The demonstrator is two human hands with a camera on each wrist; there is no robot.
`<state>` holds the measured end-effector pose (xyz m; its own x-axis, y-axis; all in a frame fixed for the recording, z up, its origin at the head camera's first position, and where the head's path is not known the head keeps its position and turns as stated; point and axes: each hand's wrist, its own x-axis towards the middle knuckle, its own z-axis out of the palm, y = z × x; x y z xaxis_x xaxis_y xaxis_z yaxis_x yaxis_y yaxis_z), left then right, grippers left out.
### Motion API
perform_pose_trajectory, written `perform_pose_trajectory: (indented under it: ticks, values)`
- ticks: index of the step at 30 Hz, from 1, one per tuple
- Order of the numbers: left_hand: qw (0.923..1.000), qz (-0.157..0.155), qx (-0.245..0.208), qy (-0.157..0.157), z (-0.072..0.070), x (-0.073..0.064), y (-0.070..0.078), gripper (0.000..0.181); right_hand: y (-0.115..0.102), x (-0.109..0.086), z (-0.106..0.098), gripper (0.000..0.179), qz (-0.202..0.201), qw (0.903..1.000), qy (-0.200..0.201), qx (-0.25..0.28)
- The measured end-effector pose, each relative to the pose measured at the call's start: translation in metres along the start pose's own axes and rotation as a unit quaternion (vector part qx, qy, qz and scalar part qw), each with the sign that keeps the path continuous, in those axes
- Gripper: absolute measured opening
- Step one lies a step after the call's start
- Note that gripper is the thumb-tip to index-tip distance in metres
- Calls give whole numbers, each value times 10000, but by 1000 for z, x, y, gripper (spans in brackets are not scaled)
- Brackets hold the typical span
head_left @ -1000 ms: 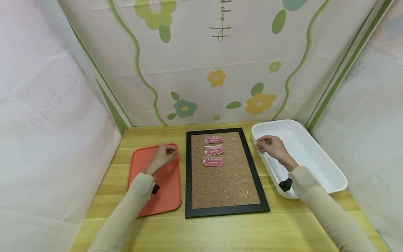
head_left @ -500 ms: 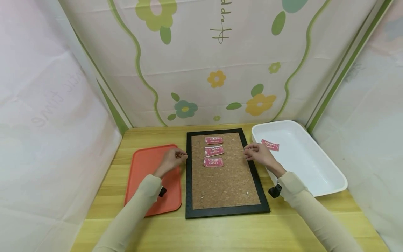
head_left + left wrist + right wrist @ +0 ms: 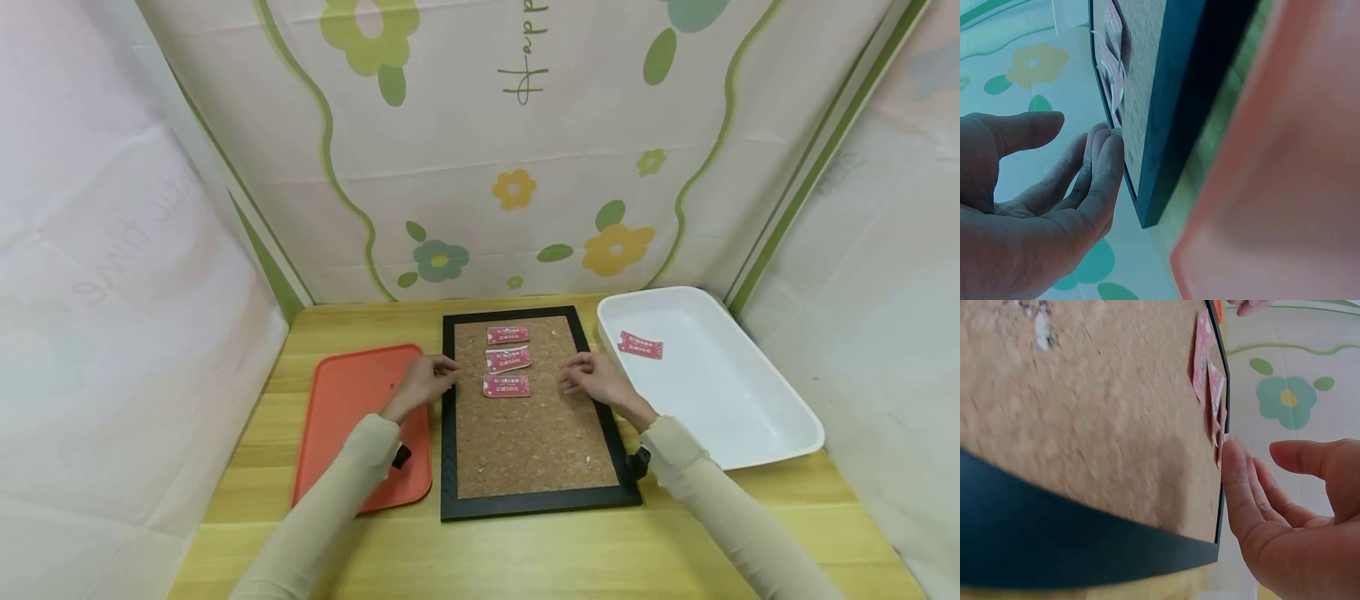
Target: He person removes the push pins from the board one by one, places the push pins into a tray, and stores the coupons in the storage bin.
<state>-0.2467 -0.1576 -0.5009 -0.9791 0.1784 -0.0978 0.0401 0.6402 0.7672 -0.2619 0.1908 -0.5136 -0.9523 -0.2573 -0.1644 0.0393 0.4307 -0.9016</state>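
A cork board point(image 3: 525, 450) in a black frame lies in the middle of the table. Three pink coupons are in a column on its upper part: a top one point(image 3: 508, 335), a middle one point(image 3: 508, 359) and a lower one point(image 3: 507, 386). My left hand point(image 3: 423, 383) hovers at the board's left edge, fingers loosely bent and thumb apart. Over the board's right side is my right hand point(image 3: 600, 379), relaxed, thumb away from the fingers. Both hands hold nothing. Another pink coupon point(image 3: 641, 345) lies in the white bin point(image 3: 742, 400).
At left, an orange tray point(image 3: 337, 417) rests on the wooden table point(image 3: 525, 550), partly under the left arm. A tiny dark speck point(image 3: 392, 386) shows on it. The white bin stands close to the board's right side. Fabric walls enclose the back and sides.
The right hand has moved left from the white bin to over the board, leaving a coupon in the bin. The left hand has moved right from the orange tray to the board's edge.
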Motion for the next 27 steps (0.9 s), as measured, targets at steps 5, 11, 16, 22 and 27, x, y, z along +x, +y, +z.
perform_pose_trajectory:
  ticks: [5, 11, 16, 22, 27]
  values:
    - [9997, 148, 183, 1, 6, 4, 7, 25, 2, 0, 11, 31, 415, 9989, -106, 197]
    - [9998, 108, 17, -156, 14, 7, 13, 27, 3, -1, 23, 34, 599, 9966, -216, 522]
    - [9997, 110, -38, -210, 21, 11, 15, 27, 1, -2, 31, 34, 586, 9954, -278, 703]
    - [9991, 282, 14, -331, 28, 14, 20, 26, 2, 0, 38, 33, 642, 9944, -282, 788]
    - [9990, 231, -26, -386, 34, 17, 24, 26, 1, 3, 43, 33, 843, 9921, -186, 905]
